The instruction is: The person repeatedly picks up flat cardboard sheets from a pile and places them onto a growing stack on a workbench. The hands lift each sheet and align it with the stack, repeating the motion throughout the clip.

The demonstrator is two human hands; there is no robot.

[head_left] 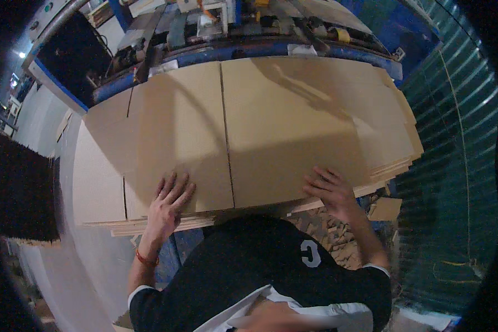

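Note:
A stack of large flat brown cardboard sheets (282,122) spreads out in front of me, with dark slots and a long crease line across the top one. My left hand (171,199) lies on the near left part of the top sheet, fingers stretched forward and slightly apart. On the near right part, my right hand (332,191) rests with its fingers spread, pointing left. Both palms sit close to the sheets' near edge, and neither hand grips anything. The layered edges of the stack show at the right and along the near side.
Beyond the sheets stands a blue machine (216,52) with rollers and belts. A green corrugated wall (454,166) rises at the right. Cardboard scraps (337,246) litter the floor under the stack's near right side. A dark stack (22,191) stands at the far left.

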